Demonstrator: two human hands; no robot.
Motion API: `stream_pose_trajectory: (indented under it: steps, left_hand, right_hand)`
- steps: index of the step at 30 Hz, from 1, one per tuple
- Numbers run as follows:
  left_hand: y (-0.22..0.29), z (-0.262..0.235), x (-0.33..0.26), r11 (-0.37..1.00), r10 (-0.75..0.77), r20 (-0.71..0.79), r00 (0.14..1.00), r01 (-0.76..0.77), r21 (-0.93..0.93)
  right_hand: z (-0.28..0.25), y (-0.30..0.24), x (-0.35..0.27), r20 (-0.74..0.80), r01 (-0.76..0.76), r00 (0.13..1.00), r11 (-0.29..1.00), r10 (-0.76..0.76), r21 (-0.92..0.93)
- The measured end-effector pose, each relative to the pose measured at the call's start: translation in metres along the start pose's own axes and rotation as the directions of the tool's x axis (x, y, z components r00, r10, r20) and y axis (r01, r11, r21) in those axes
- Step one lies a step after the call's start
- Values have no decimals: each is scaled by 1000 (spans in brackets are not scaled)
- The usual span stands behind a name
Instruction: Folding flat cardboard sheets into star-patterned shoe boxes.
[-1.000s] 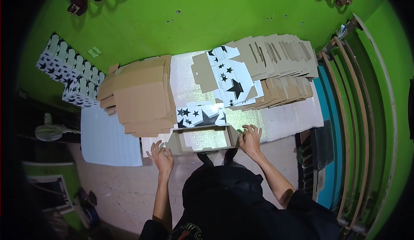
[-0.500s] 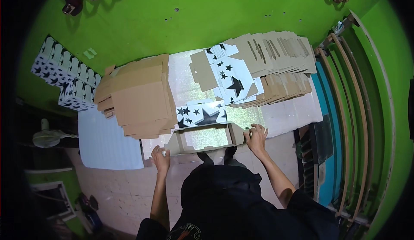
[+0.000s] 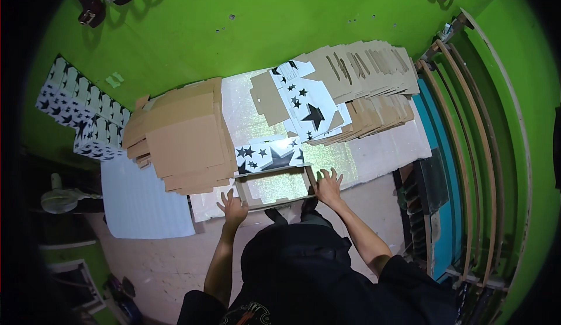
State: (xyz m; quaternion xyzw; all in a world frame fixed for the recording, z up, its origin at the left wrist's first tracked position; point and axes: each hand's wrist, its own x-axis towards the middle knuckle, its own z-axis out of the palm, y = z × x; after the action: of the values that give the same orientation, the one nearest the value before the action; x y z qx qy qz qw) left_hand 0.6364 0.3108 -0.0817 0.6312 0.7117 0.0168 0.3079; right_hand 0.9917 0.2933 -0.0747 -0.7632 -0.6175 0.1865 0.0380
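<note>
A partly folded cardboard box [image 3: 270, 156], white with black stars on its raised far panel, stands at the table's near edge. Its middle shows the shiny table surface through it, and low brown walls enclose the sides. At its left end my left hand [image 3: 234, 207] presses near the corner, fingers spread upward. My right hand [image 3: 329, 188] is against the right end wall, its fingers also spread and its thumb side touching the cardboard. Neither palm wraps around anything. The undersides of both hands are hidden.
Brown cardboard sheets [image 3: 187, 144] are piled on the left of the table. Flat star-printed blanks [image 3: 310, 100] top a row of fanned cardboard [image 3: 374, 71] at the right. Finished-looking star boxes [image 3: 87, 114] are stacked far left. A wooden rack [image 3: 476, 144] stands at right.
Both hands have moved inward toward the box ends. The end flaps, which slanted outward before, now stand upright along the sides. The view has shifted slightly.
</note>
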Motion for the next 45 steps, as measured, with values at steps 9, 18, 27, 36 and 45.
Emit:
stream_pose_trajectory:
  steps: [9, 18, 27, 36, 45]
  left_hand:
    - [-20, 4, 2, 961, 262, 10, 965, -261, 89]
    - [-27, 6, 1, 974, 220, 36, 975, -222, 55]
    - [6, -30, -4, 982, 186, 342, 921, -170, -76]
    - [-9, 25, -16, 958, 285, -293, 913, -283, 49]
    - [-11, 22, -1, 958, 283, -330, 900, -283, 50]
  right_hand:
    - [-2, -9, 11, -44, 111, 993, 993, -110, 29]
    - [-8, -11, 21, 63, 164, 985, 985, -161, -44]
    - [-39, -6, 18, 479, 33, 871, 986, -108, 162]
    - [15, -14, -8, -97, 221, 974, 955, -205, 200]
    - [-4, -8, -1, -134, 223, 969, 966, -206, 134]
